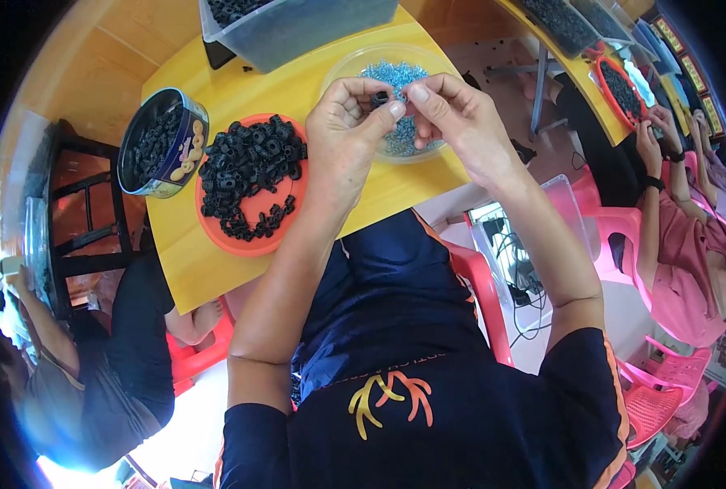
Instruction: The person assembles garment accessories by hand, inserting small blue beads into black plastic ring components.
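Over a clear round tub (pixel 336 72) of small blue and silvery pieces (pixel 395 73), both my hands are raised close together. Between the thumb and fingers of my left hand (pixel 348 122) is a small black plastic part (pixel 379 99). My right hand (pixel 452 110) is closed in a pinch, its fingertips almost meeting the left thumb; what they hold is too small to name. Left of my left forearm lies an orange-red plate (pixel 257 213), with larger black ring-like parts (pixel 253 159) heaped on it and smaller black bits (pixel 257 224) near its front.
A round tin (pixel 185 155) of black pieces stands at the yellow table's (pixel 179 273) left edge. At the back is a grey plastic bin (pixel 297 37) holding black parts. Co-workers sit on both sides; at right, a person's hands (pixel 652 134) are beside another red plate (pixel 615 94).
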`<state>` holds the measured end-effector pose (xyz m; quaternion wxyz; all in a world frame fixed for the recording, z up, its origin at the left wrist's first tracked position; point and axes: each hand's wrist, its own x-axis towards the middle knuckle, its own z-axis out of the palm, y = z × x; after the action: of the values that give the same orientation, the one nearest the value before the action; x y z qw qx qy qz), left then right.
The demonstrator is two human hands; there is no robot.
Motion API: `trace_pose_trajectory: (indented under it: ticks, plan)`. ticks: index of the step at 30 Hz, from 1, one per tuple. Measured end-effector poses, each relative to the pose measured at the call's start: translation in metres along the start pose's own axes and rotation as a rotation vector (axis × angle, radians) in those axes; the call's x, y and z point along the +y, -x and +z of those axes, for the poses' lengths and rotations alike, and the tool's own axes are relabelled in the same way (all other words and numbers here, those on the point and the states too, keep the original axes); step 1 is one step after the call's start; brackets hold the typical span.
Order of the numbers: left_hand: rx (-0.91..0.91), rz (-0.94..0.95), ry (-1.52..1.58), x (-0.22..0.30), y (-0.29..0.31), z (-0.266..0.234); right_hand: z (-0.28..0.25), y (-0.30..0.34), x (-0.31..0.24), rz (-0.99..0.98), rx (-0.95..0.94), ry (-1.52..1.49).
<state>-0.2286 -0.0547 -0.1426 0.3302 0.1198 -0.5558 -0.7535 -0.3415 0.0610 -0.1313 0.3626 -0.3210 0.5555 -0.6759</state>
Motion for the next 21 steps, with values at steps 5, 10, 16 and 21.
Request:
trace_pose_trajectory:
  ticks: [5,10,16,21]
  plan:
    - [-0.005,-0.010,-0.035,0.001,0.001,-0.001,-0.001,0.001,0.000,-0.054,-0.011,0.084]
    - [0.001,-0.048,-0.015,0.001,0.001,0.001,-0.001,0.001,0.001,-0.039,-0.017,0.114]
    - [-0.027,-0.150,0.116,-0.006,-0.006,-0.004,-0.001,-0.004,0.007,0.048,0.013,-0.108]
    - [-0.052,-0.169,-0.111,-0.001,-0.004,-0.006,-0.010,-0.007,0.006,0.284,-0.048,-0.275]
